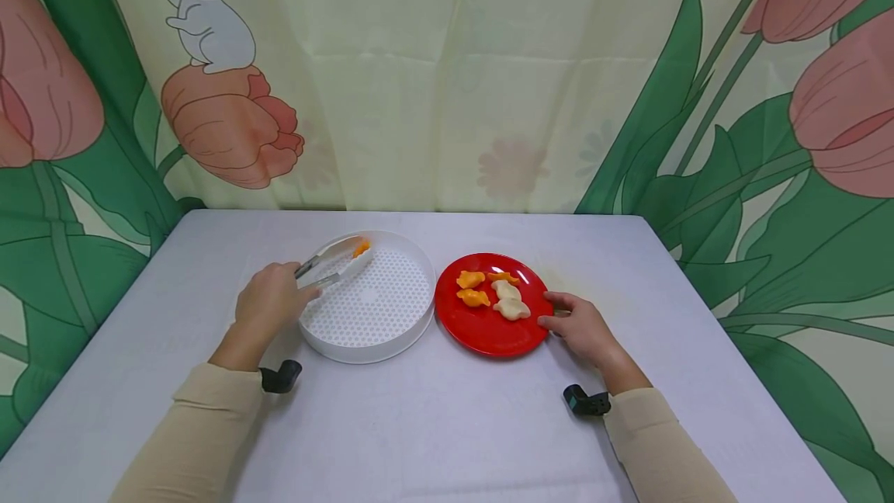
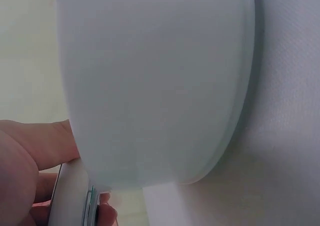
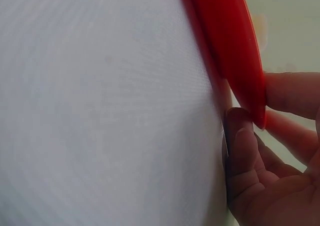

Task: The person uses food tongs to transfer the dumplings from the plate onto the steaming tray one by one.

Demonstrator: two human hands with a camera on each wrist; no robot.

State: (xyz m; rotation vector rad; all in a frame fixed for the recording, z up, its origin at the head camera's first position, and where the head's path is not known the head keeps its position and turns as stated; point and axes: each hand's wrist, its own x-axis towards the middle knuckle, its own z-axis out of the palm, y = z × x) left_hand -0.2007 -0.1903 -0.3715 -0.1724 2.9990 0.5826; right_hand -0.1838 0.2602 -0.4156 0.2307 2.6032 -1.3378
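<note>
Your left hand (image 1: 268,301) is curled round the handle end of the tongs (image 1: 338,248), at the left edge of the round white tray (image 1: 380,297). The tongs' long axis runs aslant from your fingers, away from you and to the right, so the tips point towards the far part of the tray and lie over its perforated floor. Their two arms stand spread, with an orange piece (image 1: 362,248) between the tips; you cannot tell from here whether it touches the floor of the tray. The tongs look metallic and grey near your hand, with pale, broad ends.

Your right hand (image 1: 583,328) grips the right rim of the red plate (image 1: 489,338), with fingers above and below the edge in the right wrist view. The plate is round and glossy, and sits just beside the tray. On it you have two plump orange dumpling shapes (image 1: 473,298) at the left, one behind the other, both lying roughly left to right. A flatter orange shape (image 1: 503,277) lies crosswise at the back. Two cream dumpling shapes (image 1: 512,309) lie in front of it, close together, with wavy outlines. Tray and plate rest on the white tablecloth (image 1: 433,433).
</note>
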